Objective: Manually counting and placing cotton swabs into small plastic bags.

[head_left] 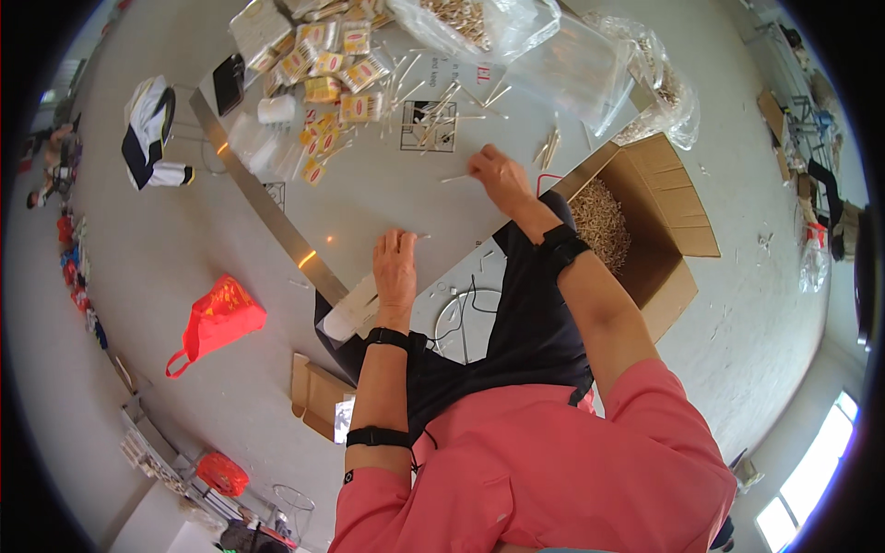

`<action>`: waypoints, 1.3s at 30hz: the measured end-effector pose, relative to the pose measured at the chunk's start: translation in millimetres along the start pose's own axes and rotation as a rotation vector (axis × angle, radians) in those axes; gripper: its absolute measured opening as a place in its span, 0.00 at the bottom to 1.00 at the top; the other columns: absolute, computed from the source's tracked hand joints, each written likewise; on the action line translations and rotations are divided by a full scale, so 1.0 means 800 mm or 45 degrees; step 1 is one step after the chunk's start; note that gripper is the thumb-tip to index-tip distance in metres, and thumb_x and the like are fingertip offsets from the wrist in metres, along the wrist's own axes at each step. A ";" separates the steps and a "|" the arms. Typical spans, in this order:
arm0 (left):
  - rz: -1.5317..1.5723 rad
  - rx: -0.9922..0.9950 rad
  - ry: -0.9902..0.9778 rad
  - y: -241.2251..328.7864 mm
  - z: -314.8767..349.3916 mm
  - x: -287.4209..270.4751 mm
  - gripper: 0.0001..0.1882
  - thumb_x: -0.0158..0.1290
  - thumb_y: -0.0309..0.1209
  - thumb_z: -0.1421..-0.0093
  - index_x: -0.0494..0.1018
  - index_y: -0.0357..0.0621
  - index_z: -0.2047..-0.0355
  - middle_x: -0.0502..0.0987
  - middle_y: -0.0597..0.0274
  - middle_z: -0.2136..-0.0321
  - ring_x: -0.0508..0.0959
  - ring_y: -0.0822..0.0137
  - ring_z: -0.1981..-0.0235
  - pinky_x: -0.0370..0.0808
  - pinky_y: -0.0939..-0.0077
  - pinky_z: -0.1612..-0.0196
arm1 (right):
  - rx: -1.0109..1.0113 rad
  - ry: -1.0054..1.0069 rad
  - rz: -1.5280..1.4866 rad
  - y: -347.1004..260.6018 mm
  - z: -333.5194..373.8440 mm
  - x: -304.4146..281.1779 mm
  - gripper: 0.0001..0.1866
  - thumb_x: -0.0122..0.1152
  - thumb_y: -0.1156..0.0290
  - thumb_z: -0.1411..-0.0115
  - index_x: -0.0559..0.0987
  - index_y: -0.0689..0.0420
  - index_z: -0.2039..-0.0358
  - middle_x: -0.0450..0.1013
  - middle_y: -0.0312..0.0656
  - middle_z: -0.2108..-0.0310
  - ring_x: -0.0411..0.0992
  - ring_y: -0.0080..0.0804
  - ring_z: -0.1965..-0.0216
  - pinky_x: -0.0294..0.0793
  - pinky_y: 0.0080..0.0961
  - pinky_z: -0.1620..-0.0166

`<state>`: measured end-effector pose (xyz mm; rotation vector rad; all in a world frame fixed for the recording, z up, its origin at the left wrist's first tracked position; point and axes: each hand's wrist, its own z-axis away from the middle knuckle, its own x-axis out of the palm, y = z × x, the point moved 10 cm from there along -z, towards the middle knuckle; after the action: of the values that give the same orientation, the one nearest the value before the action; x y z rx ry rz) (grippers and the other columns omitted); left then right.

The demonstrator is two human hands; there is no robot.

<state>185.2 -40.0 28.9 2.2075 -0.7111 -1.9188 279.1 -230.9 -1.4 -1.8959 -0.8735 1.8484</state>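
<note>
Over the near part of the grey table point(369, 184), my left hand point(395, 272) is closed with its fingers together. A small white tip point(423, 236) pokes out beside its fingertips; the rest of what it holds is hidden. Farther right, my right hand point(502, 182) pinches a cotton swab point(453, 179) that points to the left. Beyond both hands lie loose cotton swabs point(441, 120), scattered over a dark printed square. A small bunch of swabs point(549, 147) rests past my right hand. Next to my left wrist, a white rounded object point(348, 313) sits at the table's corner.
Yellow-labelled packs point(361, 74) are heaped at the far left, near a black phone point(229, 85). Clear bags of swabs point(461, 23) cover the far side. An open cardboard box point(659, 194) full of swabs stands at right. A red bag point(221, 318) lies on the floor.
</note>
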 end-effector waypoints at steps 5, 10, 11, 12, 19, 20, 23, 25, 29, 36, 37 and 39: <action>0.225 -0.121 0.130 -0.009 0.034 -0.012 0.15 0.51 0.19 0.43 0.70 0.43 0.55 0.70 0.54 0.56 0.71 0.53 0.55 0.70 0.63 0.51 | -0.095 -0.137 -0.305 -0.073 0.035 0.074 0.06 0.64 0.76 0.50 0.77 0.56 0.70 0.72 0.40 0.69 0.73 0.42 0.70 0.73 0.33 0.66; 0.420 -0.415 0.197 -0.032 0.076 -0.025 0.23 0.53 0.19 0.45 0.66 0.43 0.48 0.66 0.52 0.48 0.68 0.51 0.48 0.67 0.62 0.46 | 0.274 0.105 -0.656 -0.034 0.073 0.039 0.11 0.65 0.77 0.51 0.78 0.57 0.64 0.72 0.42 0.66 0.73 0.37 0.71 0.74 0.30 0.66; 0.353 -0.414 0.204 -0.031 0.083 -0.029 0.25 0.54 0.19 0.46 0.65 0.43 0.47 0.64 0.52 0.46 0.67 0.51 0.47 0.66 0.62 0.45 | 0.393 0.128 -0.649 -0.021 0.083 0.035 0.14 0.65 0.78 0.52 0.78 0.57 0.62 0.73 0.42 0.66 0.73 0.35 0.72 0.74 0.28 0.66; 0.354 -0.424 0.202 -0.029 0.086 -0.029 0.25 0.54 0.19 0.46 0.65 0.43 0.47 0.64 0.52 0.46 0.67 0.51 0.47 0.66 0.62 0.45 | 0.395 0.118 -0.647 -0.023 0.088 0.030 0.14 0.65 0.78 0.52 0.78 0.57 0.62 0.73 0.42 0.66 0.73 0.35 0.72 0.74 0.28 0.66; 0.200 -0.318 0.160 -0.008 0.061 -0.024 0.29 0.57 0.22 0.47 0.63 0.42 0.44 0.63 0.53 0.44 0.63 0.49 0.44 0.60 0.56 0.42 | 0.097 -0.044 -0.248 -0.076 0.096 0.036 0.22 0.71 0.74 0.56 0.77 0.55 0.57 0.71 0.37 0.60 0.72 0.32 0.68 0.74 0.26 0.65; 0.173 -0.359 0.156 -0.013 0.053 -0.026 0.29 0.57 0.22 0.47 0.63 0.41 0.44 0.63 0.53 0.44 0.63 0.50 0.45 0.60 0.56 0.42 | 0.051 -0.038 -0.178 -0.081 0.095 0.038 0.23 0.71 0.73 0.57 0.77 0.55 0.57 0.71 0.36 0.60 0.73 0.33 0.67 0.74 0.28 0.64; 0.281 -0.477 0.265 -0.038 0.044 -0.033 0.28 0.57 0.22 0.48 0.64 0.42 0.45 0.64 0.53 0.46 0.65 0.50 0.47 0.63 0.59 0.44 | -0.039 0.023 -0.170 -0.100 0.090 0.047 0.19 0.71 0.73 0.57 0.77 0.52 0.62 0.70 0.36 0.62 0.73 0.38 0.62 0.75 0.33 0.63; 0.344 -0.524 0.188 -0.058 0.048 -0.018 0.27 0.57 0.21 0.48 0.65 0.42 0.46 0.65 0.53 0.47 0.66 0.51 0.48 0.64 0.61 0.46 | -0.042 -0.002 -0.188 -0.105 0.087 0.063 0.17 0.70 0.73 0.57 0.78 0.51 0.64 0.71 0.36 0.63 0.73 0.38 0.62 0.75 0.33 0.63; 0.688 -0.778 0.015 -0.078 0.063 0.010 0.25 0.57 0.20 0.48 0.66 0.40 0.49 0.67 0.52 0.52 0.68 0.53 0.51 0.68 0.65 0.48 | -0.033 -0.018 -0.258 -0.107 0.084 0.076 0.12 0.69 0.74 0.55 0.78 0.51 0.68 0.71 0.36 0.65 0.73 0.38 0.65 0.74 0.33 0.65; 0.444 -0.480 0.218 -0.043 0.089 -0.026 0.25 0.53 0.21 0.45 0.64 0.38 0.46 0.65 0.51 0.46 0.65 0.52 0.45 0.63 0.60 0.42 | 0.149 -0.043 -0.486 -0.083 0.096 0.058 0.15 0.67 0.78 0.54 0.78 0.56 0.63 0.71 0.39 0.64 0.74 0.34 0.71 0.75 0.28 0.68; 0.284 -0.265 0.109 -0.015 0.083 -0.020 0.27 0.53 0.24 0.44 0.62 0.38 0.43 0.62 0.51 0.42 0.62 0.52 0.41 0.60 0.58 0.39 | 0.174 0.008 -0.480 -0.076 0.100 0.052 0.14 0.66 0.78 0.51 0.77 0.57 0.62 0.72 0.39 0.64 0.74 0.31 0.71 0.74 0.25 0.68; -0.034 -0.002 -0.139 0.023 0.079 0.006 0.35 0.54 0.36 0.43 0.55 0.37 0.37 0.51 0.53 0.34 0.50 0.55 0.32 0.47 0.56 0.32 | 0.187 0.065 -0.471 -0.072 0.102 0.048 0.13 0.64 0.78 0.49 0.77 0.59 0.61 0.72 0.39 0.64 0.74 0.27 0.71 0.74 0.23 0.68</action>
<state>120.2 -45.2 20.7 2.1359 -0.6987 -2.0654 186.7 -176.6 -1.2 -1.5625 -0.9674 1.5882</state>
